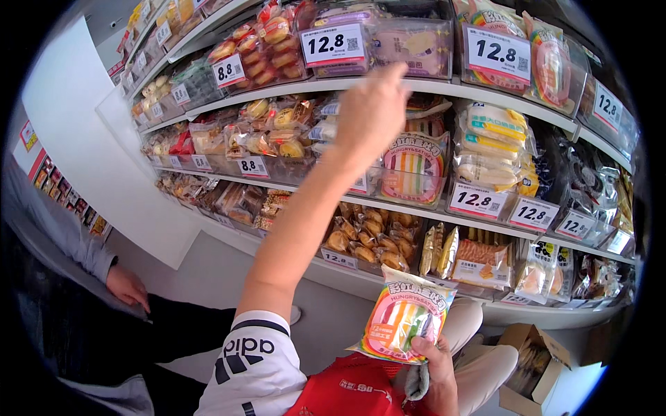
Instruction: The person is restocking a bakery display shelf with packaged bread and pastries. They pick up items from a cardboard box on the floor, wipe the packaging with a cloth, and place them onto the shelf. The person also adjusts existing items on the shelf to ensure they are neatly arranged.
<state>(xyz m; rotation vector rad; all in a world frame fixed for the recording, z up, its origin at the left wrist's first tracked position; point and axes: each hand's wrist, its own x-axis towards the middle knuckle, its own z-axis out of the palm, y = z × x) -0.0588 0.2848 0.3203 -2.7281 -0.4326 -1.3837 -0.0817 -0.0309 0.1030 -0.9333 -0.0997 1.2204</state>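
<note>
My left hand (374, 107) is raised in front of the upper shelf, close to a clear bin of purple packages (409, 50). Its fingers are blurred and partly turned away, so their grip is hard to make out; nothing shows in them. Low in front of me, my right hand (436, 360) is closed on the lower right edge of a rainbow-striped bread pack (406, 315), thumb on its front. A small grey-green cloth-like thing (417, 381) hangs beside that hand. Matching rainbow packs (414, 166) stand on the middle shelf below my left hand.
Curved white shelves hold bagged pastries (274, 128), yellow-and-white bread packs (489, 142) and small golden buns (371, 232), with price cards along the edges. An opened cardboard box (531, 367) sits on the floor at right. At left stands another person, one hand (127, 286) hanging down.
</note>
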